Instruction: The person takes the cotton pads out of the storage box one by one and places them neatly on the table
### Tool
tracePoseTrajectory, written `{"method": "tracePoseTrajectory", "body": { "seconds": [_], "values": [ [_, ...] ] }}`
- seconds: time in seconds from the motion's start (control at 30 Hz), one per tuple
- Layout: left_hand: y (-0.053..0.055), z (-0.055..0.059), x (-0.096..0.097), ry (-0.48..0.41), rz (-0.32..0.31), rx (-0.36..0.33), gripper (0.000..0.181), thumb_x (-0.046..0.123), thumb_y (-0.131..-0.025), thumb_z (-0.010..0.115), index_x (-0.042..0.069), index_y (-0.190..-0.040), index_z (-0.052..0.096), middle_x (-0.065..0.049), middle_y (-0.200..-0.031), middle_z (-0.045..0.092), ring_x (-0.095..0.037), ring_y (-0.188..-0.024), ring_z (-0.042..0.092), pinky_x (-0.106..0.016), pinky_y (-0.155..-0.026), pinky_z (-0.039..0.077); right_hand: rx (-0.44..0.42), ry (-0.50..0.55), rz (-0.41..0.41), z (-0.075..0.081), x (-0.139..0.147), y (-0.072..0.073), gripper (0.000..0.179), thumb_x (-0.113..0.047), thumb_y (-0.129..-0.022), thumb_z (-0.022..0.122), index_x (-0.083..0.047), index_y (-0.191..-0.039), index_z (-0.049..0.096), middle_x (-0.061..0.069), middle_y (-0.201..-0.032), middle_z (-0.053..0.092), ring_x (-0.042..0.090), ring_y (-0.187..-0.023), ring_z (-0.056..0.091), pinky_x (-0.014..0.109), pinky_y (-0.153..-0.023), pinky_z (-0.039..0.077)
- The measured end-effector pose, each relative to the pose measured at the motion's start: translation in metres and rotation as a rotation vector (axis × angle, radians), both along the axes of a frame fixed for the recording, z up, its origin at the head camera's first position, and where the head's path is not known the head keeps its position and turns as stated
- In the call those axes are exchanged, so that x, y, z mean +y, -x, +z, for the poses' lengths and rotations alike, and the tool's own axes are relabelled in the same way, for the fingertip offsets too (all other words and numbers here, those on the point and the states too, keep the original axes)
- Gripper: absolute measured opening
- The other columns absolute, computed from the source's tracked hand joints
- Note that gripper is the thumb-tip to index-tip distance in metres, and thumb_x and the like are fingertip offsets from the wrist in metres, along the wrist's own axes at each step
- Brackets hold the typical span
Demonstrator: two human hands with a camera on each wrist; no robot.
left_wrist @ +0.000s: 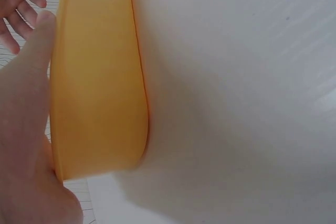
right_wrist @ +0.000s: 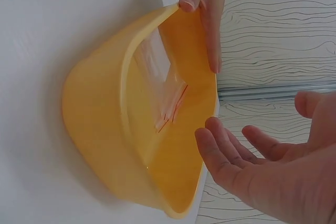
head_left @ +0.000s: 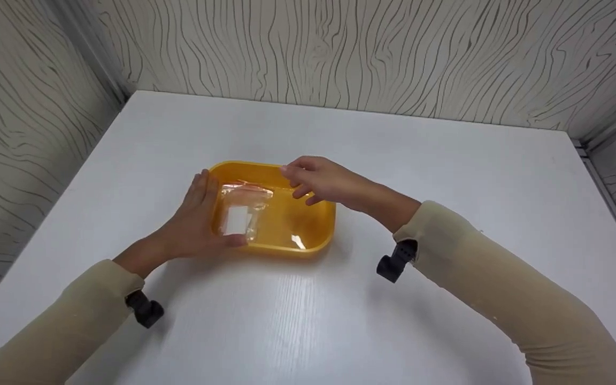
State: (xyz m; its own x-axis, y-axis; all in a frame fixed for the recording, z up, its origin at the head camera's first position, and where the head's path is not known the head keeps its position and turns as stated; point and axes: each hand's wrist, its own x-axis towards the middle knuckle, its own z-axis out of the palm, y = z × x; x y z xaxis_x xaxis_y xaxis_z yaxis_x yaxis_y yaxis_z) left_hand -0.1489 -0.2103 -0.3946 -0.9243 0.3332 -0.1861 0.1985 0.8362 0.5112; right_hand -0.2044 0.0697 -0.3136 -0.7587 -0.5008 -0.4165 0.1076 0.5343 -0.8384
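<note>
A yellow plastic basin (head_left: 308, 251) stands on the white table. Inside it, toward the left end, lie clear zip-lock bags (head_left: 246, 198) with red seal lines and a white patch; how many overlap I cannot tell. My left hand (head_left: 193, 222) holds the basin's near left corner, thumb over the front rim and fingers along the left side. Above the basin's right part hovers my right hand (head_left: 321, 179), its fingers loosely bent and nothing between them. In the right wrist view those fingers (right_wrist: 226, 153) are apart from the basin's rim.
The white table (head_left: 447, 176) extends around the basin on all sides. Panels with a wood-line pattern (head_left: 340, 53) rise behind it and at both sides. A black wrist mount (head_left: 396, 261) hangs below the right sleeve, another black mount (head_left: 145, 309) below the left.
</note>
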Motion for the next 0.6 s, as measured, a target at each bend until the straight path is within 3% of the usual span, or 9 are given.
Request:
{"method": "tracePoseTrajectory", "body": {
  "seconds": [0.3, 0.6],
  "values": [
    [0.002, -0.001, 0.0, 0.005, -0.013, -0.003, 0.138, 0.073, -0.08, 0.07, 0.0, -0.158, -0.016, -0.02, -0.165, -0.024, -0.039, -0.153, -0.02, -0.066, -0.12, 0.006, -0.031, -0.011, 0.036, -0.001, -0.008, 0.004, 0.056, -0.048, -0.107, 0.046, -0.007, -0.145, 0.048, 0.016, -0.136, 0.056, 0.032, -0.125, 0.06, 0.039, -0.098, 0.055],
    [0.003, -0.001, 0.001, 0.013, -0.008, -0.009, 0.139, 0.074, -0.079, 0.071, 0.001, -0.158, -0.018, -0.018, -0.166, -0.024, -0.038, -0.153, -0.02, -0.065, -0.12, 0.006, -0.081, -0.03, 0.01, -0.007, -0.021, 0.013, 0.062, -0.051, -0.106, 0.046, -0.006, -0.149, 0.043, 0.021, -0.141, 0.053, 0.033, -0.126, 0.06, 0.039, -0.098, 0.055]
  ]
}}
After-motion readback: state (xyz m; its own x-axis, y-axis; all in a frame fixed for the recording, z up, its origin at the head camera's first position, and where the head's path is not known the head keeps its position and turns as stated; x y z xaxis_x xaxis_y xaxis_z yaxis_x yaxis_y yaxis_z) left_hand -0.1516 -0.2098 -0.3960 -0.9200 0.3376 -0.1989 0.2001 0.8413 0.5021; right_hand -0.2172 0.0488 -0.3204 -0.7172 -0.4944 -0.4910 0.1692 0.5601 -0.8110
